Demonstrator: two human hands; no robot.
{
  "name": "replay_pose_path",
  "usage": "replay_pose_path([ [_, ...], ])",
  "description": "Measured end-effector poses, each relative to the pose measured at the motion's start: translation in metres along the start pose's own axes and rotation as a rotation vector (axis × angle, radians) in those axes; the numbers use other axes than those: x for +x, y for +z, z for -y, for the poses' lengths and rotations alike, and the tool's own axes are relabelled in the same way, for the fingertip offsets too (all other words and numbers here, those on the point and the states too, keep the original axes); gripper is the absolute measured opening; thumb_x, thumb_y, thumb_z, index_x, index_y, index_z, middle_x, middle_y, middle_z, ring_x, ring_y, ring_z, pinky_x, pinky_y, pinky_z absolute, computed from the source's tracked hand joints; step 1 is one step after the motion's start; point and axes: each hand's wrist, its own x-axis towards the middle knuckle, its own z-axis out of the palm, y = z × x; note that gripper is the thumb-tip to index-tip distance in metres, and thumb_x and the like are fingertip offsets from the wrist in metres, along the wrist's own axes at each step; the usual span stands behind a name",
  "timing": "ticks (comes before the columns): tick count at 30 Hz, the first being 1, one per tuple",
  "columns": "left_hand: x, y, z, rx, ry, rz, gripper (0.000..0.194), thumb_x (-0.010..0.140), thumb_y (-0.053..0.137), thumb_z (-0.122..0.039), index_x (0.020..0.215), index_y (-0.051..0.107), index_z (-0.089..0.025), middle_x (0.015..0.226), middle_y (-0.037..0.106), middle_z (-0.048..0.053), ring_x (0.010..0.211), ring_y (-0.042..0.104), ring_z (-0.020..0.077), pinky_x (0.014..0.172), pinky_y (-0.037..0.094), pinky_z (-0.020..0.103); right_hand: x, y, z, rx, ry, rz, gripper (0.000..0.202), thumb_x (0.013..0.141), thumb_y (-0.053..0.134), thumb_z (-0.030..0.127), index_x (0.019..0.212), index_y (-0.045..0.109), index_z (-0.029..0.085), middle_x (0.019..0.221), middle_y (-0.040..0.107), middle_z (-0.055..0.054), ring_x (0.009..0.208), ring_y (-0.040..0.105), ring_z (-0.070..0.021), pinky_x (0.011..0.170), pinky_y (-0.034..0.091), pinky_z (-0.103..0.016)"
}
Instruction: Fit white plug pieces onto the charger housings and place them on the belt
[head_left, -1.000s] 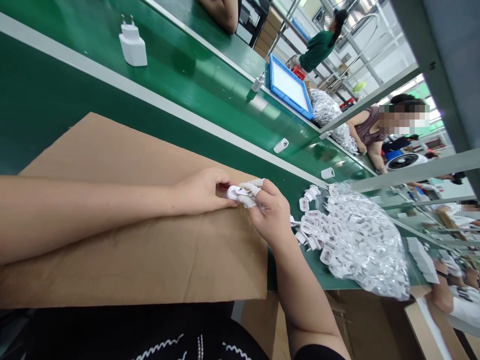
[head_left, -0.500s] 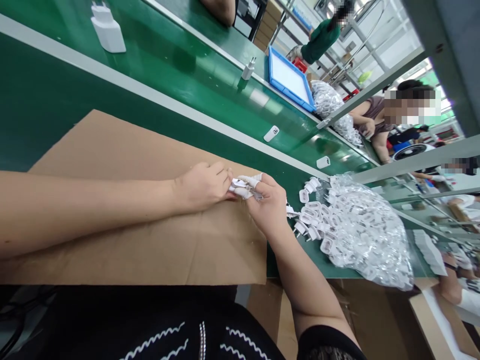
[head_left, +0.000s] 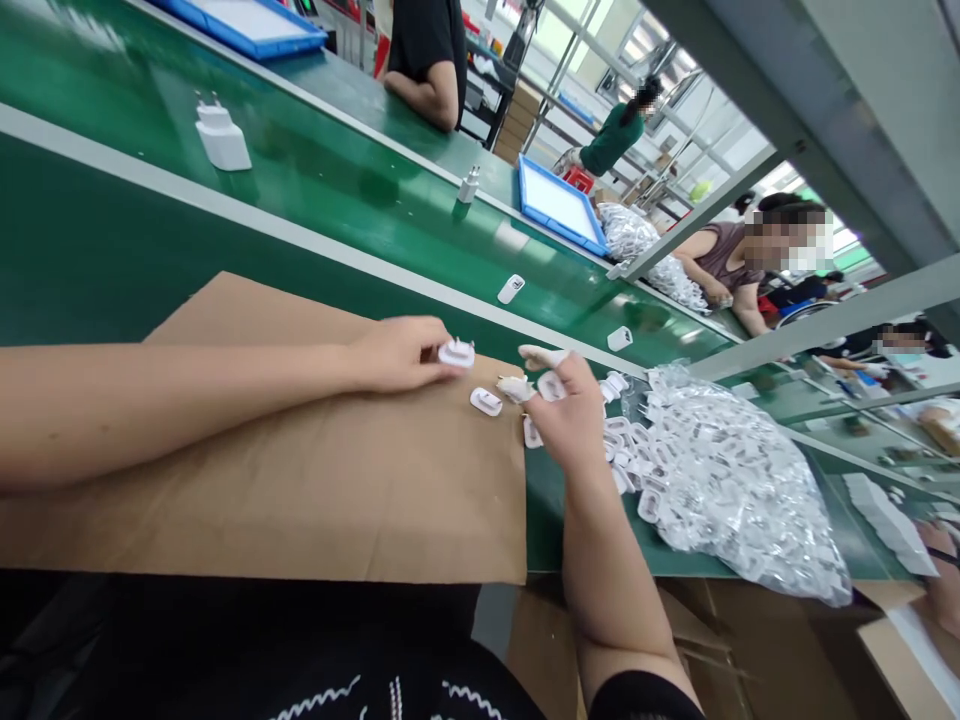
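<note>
My left hand (head_left: 401,355) is closed on a white charger plug cover (head_left: 457,353), whose pins point up, over the brown cardboard sheet (head_left: 315,480). To its right, my right hand (head_left: 566,405) has white finger covers on the thumb and forefinger, which stand apart. Between these two digits a white plug cover (head_left: 552,387) shows; it seems to lie behind the hand rather than in its grip. Another plug cover (head_left: 486,402) rests on the cardboard between both hands. One more plug cover (head_left: 532,432) sits by the sheet's right edge, below my right thumb.
A clear bag (head_left: 739,490) full of white plug parts lies at the right, with a loose pile (head_left: 634,450) spilling from it. Beyond a metal rail, white chargers (head_left: 223,140) stand spaced along a green belt (head_left: 360,205). Blue trays (head_left: 562,208) and co-workers are across it.
My hands were together on white plug parts and have come apart. The left keeps a plug cover, while the right has moved right and spread its fingers. The view has shifted too.
</note>
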Motion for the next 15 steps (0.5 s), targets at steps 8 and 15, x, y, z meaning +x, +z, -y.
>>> replay_pose_path([
  [8,0.099,-0.044,0.074,0.263,-0.469,-0.224,0.04,0.089,0.066,-0.047,0.108,0.075,-0.013,0.106,0.068,0.009,0.094,0.059,0.0221,0.073,0.037,0.032,-0.003,0.009,0.002,-0.274,0.117,0.344,0.027,0.079,0.068,0.011,0.098,0.08,0.027,0.101,0.074,-0.003,0.093,0.068,-0.0224,0.07,0.045,-0.031],
  [15,0.126,-0.049,0.08,0.273,-0.627,-0.339,0.083,0.068,0.073,-0.072,0.118,0.07,-0.006,0.123,0.065,0.018,0.137,0.038,0.0393,0.104,0.031,0.049,0.013,0.012,-0.02,0.606,0.533,0.052,0.026,0.072,0.079,0.031,0.095,0.073,0.021,0.09,0.076,-0.003,0.079,0.07,-0.019,0.071,0.053,-0.031],
])
